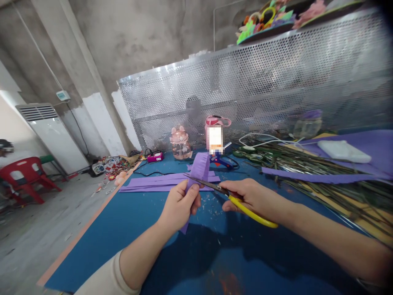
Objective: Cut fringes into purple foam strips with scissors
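Observation:
My left hand point(181, 205) pinches a purple paper strip point(200, 164) between thumb and fingers. The strip curls over at the top, and its tail hangs below the hand. Fine cuts seem to run along its upper part. In my right hand point(245, 196) is a pair of scissors point(251, 214) with yellow handles and dark blades. The blades point left and lie across the strip, just above my left thumb; how far apart they are is hard to make out. Behind my left hand, several flat purple strips point(147, 183) lie on the blue table point(123, 229).
A blue glue gun point(219, 160), a pink bottle point(211, 139) and a clear pink jar point(180, 143) stand along the back by a perforated metal panel point(159, 98). On the right lie dark green stems point(307, 164), purple paper point(380, 145) and a white box point(344, 150). Someone sits on a red chair point(27, 174).

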A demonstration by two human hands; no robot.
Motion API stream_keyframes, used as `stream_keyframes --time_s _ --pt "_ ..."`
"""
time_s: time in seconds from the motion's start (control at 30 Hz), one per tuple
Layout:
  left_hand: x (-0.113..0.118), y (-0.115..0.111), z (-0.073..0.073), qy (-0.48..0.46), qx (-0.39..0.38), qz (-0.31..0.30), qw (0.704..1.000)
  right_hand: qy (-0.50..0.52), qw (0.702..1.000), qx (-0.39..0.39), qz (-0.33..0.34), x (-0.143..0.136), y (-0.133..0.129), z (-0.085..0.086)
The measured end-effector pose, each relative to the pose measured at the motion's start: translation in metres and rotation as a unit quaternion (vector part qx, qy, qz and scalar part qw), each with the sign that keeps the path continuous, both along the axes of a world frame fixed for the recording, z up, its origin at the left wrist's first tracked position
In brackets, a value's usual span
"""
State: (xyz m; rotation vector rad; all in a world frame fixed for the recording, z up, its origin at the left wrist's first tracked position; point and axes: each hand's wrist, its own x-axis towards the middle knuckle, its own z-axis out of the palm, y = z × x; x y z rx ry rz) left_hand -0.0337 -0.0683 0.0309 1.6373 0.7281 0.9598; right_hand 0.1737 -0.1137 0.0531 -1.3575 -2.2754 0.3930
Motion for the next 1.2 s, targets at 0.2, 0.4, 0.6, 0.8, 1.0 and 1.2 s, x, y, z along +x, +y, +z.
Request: stream_keyframes --time_s 0.2,0.4,0.6,0.8,1.0,1.2 --pt "0.0011 -0.0007 0.0039 -0.057 -0.029 0.008 0.998 0.010 1.000 0.002 -0.026 0.0025 -0.0002 -0.0023" --pt "0.0016 0.0015 0.0013 -0.032 0.000 0.023 0.999 0.028 0.999 -0.025 -0.010 0.0023 0.0004 -0.0035" --pt "0.0028 -0.0039 0.0015 0.002 0.013 0.004 1.000 0.035 0.999 -0.009 -0.011 -0.0010 -0.0025 -0.0022" --pt "0.0027 -0.0058 0.0028 -0.003 0.016 -0.006 1.000 0.045 0.999 0.003 0.003 -0.0024 -0.0030 -0.0026" --pt "0.0038 -0.0063 0.0012 0.007 0.022 0.003 1.000 0.046 0.999 -0.006 -0.004 -0.0041 -0.0053 -0.0009" --pt "0.0036 -0.0071 0.0036 0.003 0.026 -0.008 1.000 0.055 0.998 0.005 0.005 -0.0052 -0.0047 -0.0007"
